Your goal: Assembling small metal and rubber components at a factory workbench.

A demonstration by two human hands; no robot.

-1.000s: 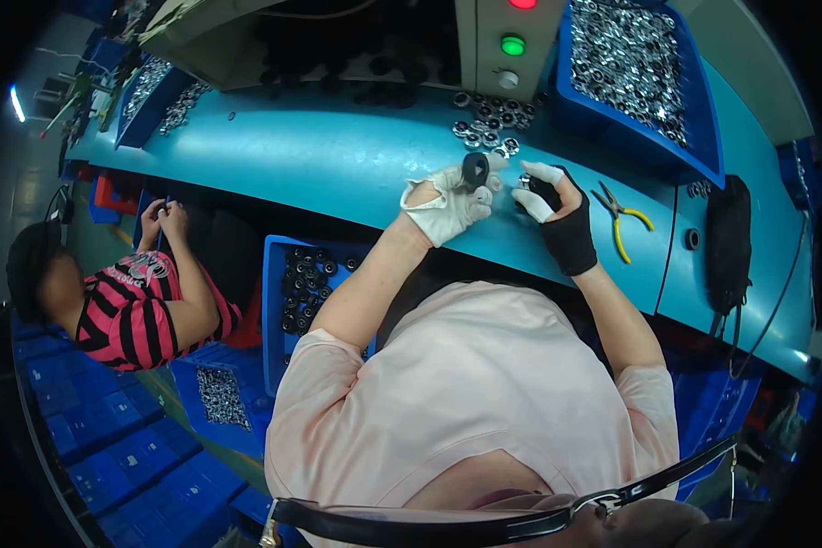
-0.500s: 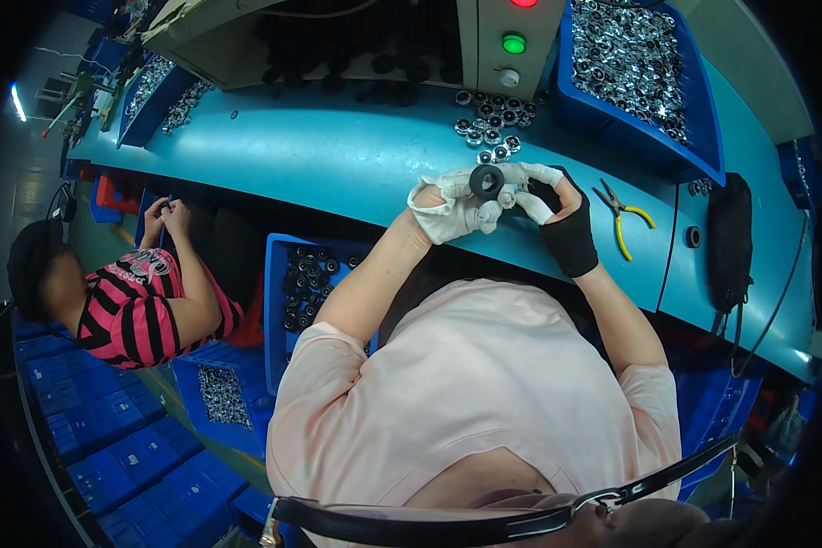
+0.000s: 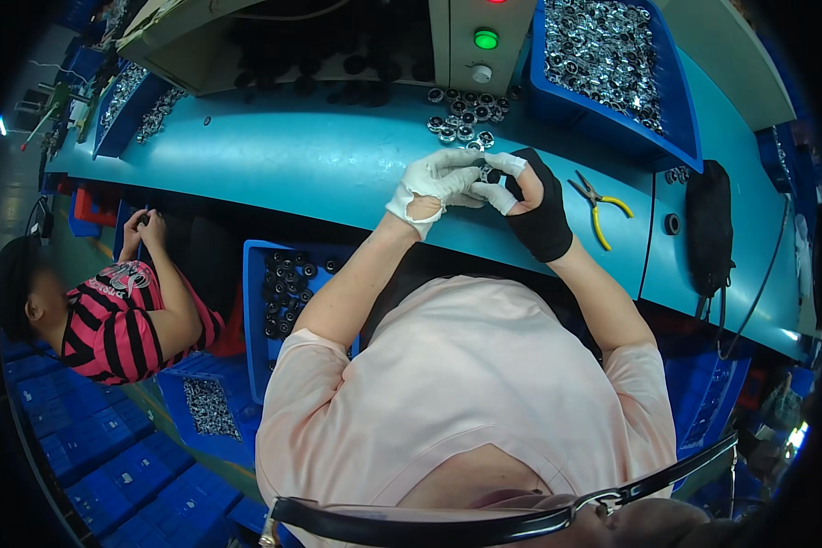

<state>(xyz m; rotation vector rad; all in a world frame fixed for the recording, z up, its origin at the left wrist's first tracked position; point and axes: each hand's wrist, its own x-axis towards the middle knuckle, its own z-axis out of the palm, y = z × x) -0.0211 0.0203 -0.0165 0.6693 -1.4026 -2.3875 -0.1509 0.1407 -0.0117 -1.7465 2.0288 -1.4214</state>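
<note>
My left hand (image 3: 432, 190), in a torn white glove, is closed with its fingers bent around a small round black part (image 3: 493, 175). My right hand (image 3: 537, 208) wears a black fingerless glove with white coverings on the fingertips. It pinches the same part from the other side. The fingers hide most of the part, so its full shape does not show. Just beyond my fingertips lies a cluster of small chrome-and-black round parts (image 3: 466, 117) on the blue-green bench (image 3: 310, 169). Pliers with yellow handles (image 3: 601, 208) lie open to the right of my right hand.
A blue bin (image 3: 612, 135) of chrome parts stands at the back right, before a machine (image 3: 480, 55) with a lit green button. A black pouch (image 3: 709, 228) and black ring (image 3: 672, 224) lie farther right. Left are a bin of black parts (image 3: 254, 320) and a seated person (image 3: 123, 320).
The black part, whose ring face and hole showed before, is now turned and mostly covered by my fingers. My left hand has rolled over it. The whole view has shifted slightly.
</note>
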